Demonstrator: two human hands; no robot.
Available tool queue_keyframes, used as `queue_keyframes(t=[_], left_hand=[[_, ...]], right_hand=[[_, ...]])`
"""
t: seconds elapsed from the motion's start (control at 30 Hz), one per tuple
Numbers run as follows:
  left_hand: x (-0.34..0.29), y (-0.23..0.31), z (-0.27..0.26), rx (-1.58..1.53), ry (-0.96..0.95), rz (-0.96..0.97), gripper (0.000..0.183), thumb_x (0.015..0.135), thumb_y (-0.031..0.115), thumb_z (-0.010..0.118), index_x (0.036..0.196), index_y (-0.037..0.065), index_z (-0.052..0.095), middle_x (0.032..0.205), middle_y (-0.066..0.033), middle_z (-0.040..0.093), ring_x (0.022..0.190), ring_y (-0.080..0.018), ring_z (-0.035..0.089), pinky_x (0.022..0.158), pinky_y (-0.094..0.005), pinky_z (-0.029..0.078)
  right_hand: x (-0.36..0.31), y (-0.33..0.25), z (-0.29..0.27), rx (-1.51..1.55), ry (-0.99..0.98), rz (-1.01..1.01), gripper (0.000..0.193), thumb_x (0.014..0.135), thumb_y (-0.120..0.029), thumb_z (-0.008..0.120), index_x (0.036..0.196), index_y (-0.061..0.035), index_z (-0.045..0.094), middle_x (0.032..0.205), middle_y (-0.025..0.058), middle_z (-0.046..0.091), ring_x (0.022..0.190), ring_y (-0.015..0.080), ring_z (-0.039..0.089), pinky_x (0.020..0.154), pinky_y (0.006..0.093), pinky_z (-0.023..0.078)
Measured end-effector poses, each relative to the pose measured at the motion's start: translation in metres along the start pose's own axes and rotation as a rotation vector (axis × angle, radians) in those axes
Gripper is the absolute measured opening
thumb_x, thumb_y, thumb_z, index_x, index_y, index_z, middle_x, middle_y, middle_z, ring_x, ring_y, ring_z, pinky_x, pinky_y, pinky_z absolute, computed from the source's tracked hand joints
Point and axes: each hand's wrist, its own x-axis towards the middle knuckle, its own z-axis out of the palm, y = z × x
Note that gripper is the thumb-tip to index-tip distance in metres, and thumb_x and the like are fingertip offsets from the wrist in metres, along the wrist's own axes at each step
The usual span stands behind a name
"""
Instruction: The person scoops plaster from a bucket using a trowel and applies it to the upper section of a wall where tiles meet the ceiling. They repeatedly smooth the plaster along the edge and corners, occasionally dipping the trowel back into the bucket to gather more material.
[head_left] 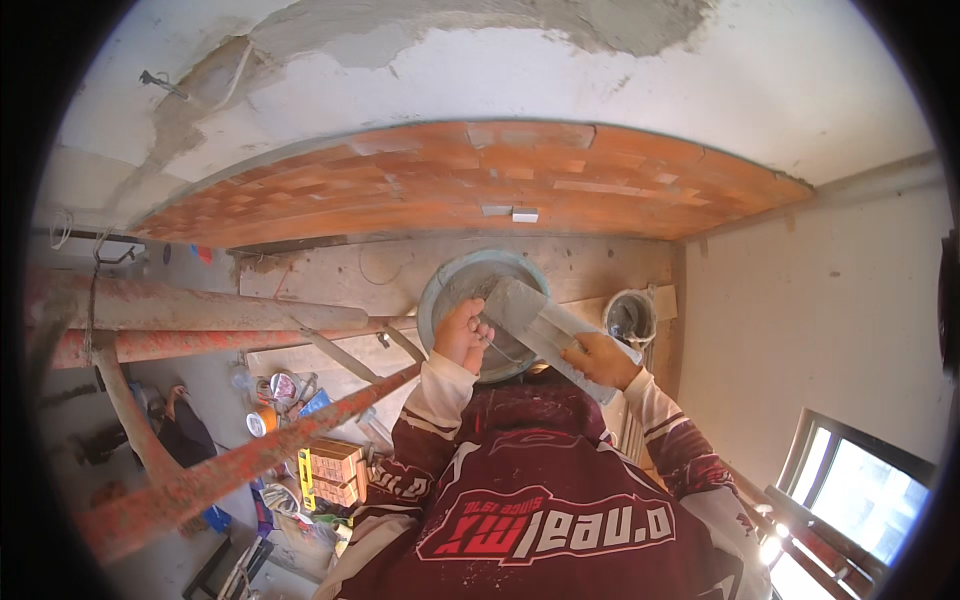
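Observation:
My left hand [462, 335] is closed, held over a round tub [432, 300] of grey mortar. A flat grey trowel blade [513, 303] extends from beside its fingers; the handle is hidden, though the grip appears to be on this trowel. My right hand [602, 361] grips a long, flat metal plastering trowel [560, 345], slanted across the tub's right side. The two blades meet or overlap above the mortar. A smear of grey covers the smaller blade.
A mortar-stained bucket [630, 316] stands right of the tub. Ahead, orange brick facing [420, 180] covers the wall, with a small white block [525, 214] at it. Red scaffold tubes [250, 430] cross on the left; below lie stacked bricks [335, 462] and another person [185, 430]. A window [850, 485] is right.

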Motion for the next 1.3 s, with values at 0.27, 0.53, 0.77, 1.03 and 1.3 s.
queue_keyframes(t=[0.27, 0.53, 0.77, 1.03, 1.3], left_hand=[[0.018, 0.024, -0.021, -0.069, 0.089, 0.024, 0.019, 0.082, 0.015, 0.060, 0.069, 0.017, 0.046, 0.059, 0.0038, 0.038, 0.059, -0.0129, 0.043, 0.071, -0.0330, 0.040], [0.051, 0.001, -0.069, -0.071, 0.011, 0.261, 0.014, 0.079, 0.011, 0.055, 0.066, 0.010, 0.048, 0.063, -0.0020, 0.043, 0.056, -0.0164, 0.043, 0.055, -0.0320, 0.038], [0.049, -0.011, -0.059, 0.250, 0.152, 0.371, 0.013, 0.078, 0.011, 0.057, 0.067, 0.008, 0.051, 0.065, -0.0033, 0.046, 0.055, -0.0169, 0.047, 0.051, -0.0327, 0.039], [0.055, -0.035, -0.066, 0.071, 0.155, 0.247, 0.006, 0.077, 0.009, 0.057, 0.074, 0.009, 0.052, 0.069, -0.0033, 0.048, 0.059, -0.0164, 0.049, 0.054, -0.0336, 0.042], [0.064, -0.048, -0.054, -0.090, 0.200, 0.244, 0.007, 0.078, 0.007, 0.055, 0.072, 0.008, 0.051, 0.068, -0.0043, 0.047, 0.060, -0.0177, 0.048, 0.056, -0.0346, 0.042]], right_hand=[[0.053, -0.071, -0.020, 0.173, 0.011, -0.072, 0.037, 0.089, -0.033, 0.056, 0.084, 0.0036, 0.059, 0.062, 0.0067, 0.057, 0.051, 0.0126, 0.055, 0.048, 0.0295, 0.043], [0.121, -0.191, -0.031, 0.468, -0.130, -0.200, 0.029, 0.092, -0.028, 0.052, 0.088, 0.0004, 0.056, 0.073, 0.0038, 0.055, 0.055, 0.0108, 0.052, 0.047, 0.0244, 0.042], [0.186, -0.281, 0.010, 0.868, -0.364, -0.254, 0.020, 0.091, -0.019, 0.051, 0.093, 0.0008, 0.055, 0.079, 0.0070, 0.056, 0.063, 0.0158, 0.054, 0.052, 0.0294, 0.045], [0.232, -0.347, 0.049, 1.276, -0.478, -0.100, 0.012, 0.088, -0.006, 0.048, 0.097, 0.0013, 0.052, 0.088, 0.0108, 0.055, 0.074, 0.0204, 0.057, 0.064, 0.0355, 0.052], [0.266, -0.388, 0.061, 1.558, -0.527, -0.091, 0.009, 0.089, -0.005, 0.048, 0.097, -0.0007, 0.048, 0.085, 0.0121, 0.051, 0.072, 0.0218, 0.055, 0.064, 0.0382, 0.053]])
